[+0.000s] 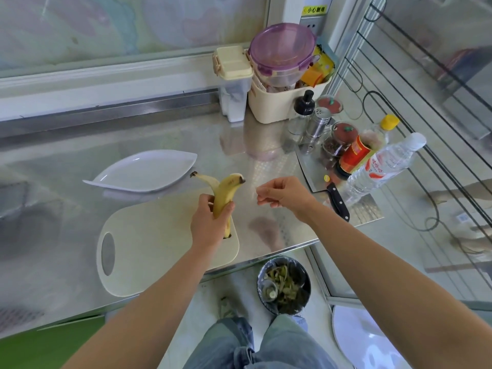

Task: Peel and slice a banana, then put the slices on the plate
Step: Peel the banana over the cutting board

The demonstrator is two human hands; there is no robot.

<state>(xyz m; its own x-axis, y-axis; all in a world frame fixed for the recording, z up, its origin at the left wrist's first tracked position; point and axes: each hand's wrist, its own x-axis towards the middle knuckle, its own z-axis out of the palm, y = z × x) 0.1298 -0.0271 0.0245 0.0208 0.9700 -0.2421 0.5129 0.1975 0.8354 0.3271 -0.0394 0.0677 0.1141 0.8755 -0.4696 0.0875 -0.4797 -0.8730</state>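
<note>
Left hand (210,225) grips the yellow, partly peeled banana (226,191), held upright over the white plastic cutting board (159,235) on the steel desk (66,203). Right hand (282,194) just beside it, relaxed, fingers loosely curled. One peel strip folded back. White leaf-shaped plate (143,171) just behind my board.

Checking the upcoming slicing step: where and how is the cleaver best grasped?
Grip the cleaver by its black handle, coming from the person's side: it points that way, while the blade lies flat, crowded by the red-labelled bottle.
</note>
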